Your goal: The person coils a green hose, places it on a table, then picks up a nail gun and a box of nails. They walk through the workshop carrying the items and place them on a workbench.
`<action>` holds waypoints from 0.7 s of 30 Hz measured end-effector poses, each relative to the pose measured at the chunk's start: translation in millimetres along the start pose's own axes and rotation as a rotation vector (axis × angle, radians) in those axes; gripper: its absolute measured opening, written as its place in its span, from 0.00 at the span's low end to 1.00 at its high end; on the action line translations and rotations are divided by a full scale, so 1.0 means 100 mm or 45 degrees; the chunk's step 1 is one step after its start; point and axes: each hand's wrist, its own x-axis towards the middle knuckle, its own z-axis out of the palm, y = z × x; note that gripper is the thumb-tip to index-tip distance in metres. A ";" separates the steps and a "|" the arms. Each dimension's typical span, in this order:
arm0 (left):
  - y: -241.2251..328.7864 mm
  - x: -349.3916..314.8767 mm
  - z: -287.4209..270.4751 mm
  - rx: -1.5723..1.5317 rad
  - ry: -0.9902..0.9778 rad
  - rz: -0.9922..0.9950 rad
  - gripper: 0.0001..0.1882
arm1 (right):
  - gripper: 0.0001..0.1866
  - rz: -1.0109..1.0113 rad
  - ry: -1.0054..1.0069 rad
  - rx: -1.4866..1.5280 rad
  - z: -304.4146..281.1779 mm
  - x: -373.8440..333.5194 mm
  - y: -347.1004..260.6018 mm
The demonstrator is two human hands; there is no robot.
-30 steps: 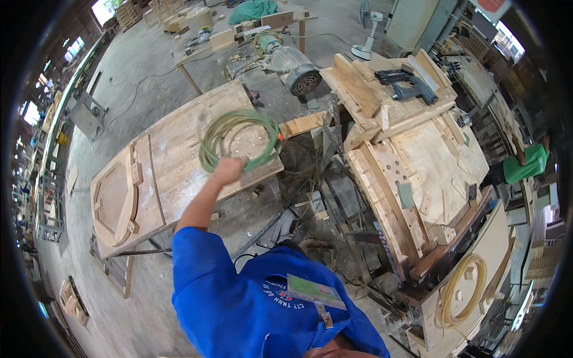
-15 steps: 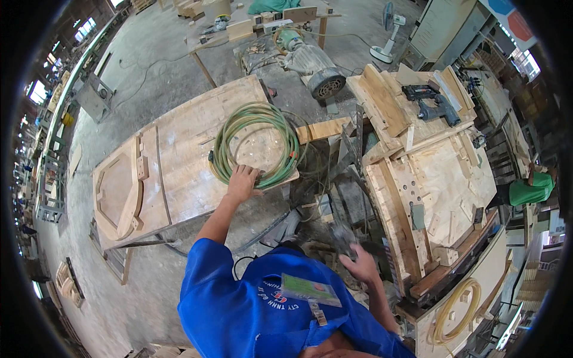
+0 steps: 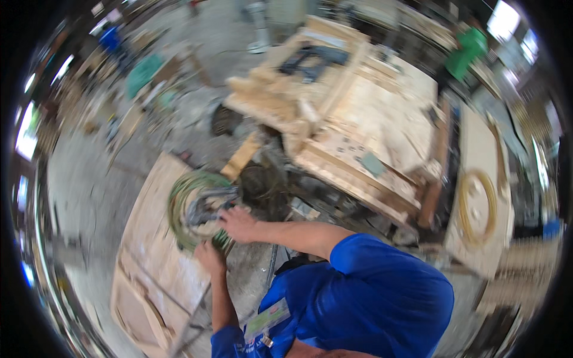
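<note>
A coil of green hose [image 3: 177, 209] lies on the wooden board table [image 3: 146, 230] to my left. My left hand [image 3: 210, 256] is at the coil's near edge, its fingers curled round the hose strands. Over the middle of the coil is a dark grey power tool [image 3: 206, 204], too blurred for its exact kind. My right hand [image 3: 240, 224] reaches across from the right and grips the tool's near end. Motion blur softens the fingers of both hands.
On the wooden workbench [image 3: 382, 113] to the right lies a black nail gun [image 3: 313, 59]. A yellow hose coil [image 3: 477, 206] rests on a panel further right. A motor [image 3: 224, 119] stands beyond the table. A person in green [image 3: 465, 53] is at the far right.
My right hand has brought the dark tool from the right over to the hose coil. My left hand has shifted to the coil's near edge. The whole view has turned rightward.
</note>
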 end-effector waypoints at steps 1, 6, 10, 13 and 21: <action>0.05 -0.04 -0.05 -0.035 -0.124 -0.014 0.27 | 0.26 -0.024 -0.038 0.034 -0.05 -0.16 0.10; 0.00 -0.13 -0.14 0.038 -0.313 0.088 0.36 | 0.23 0.393 -0.338 0.541 -0.07 -1.57 0.67; -0.14 0.08 -0.13 0.456 -0.797 0.296 0.45 | 0.29 1.395 -0.232 0.661 -0.16 -3.58 0.82; -0.06 0.53 -0.06 0.612 -1.221 0.301 0.45 | 0.26 2.020 -0.003 0.548 -0.26 -5.00 0.28; 3.61 1.40 -0.52 -0.780 -0.654 1.279 0.22 | 0.21 2.927 0.935 0.746 0.78 -5.93 -1.47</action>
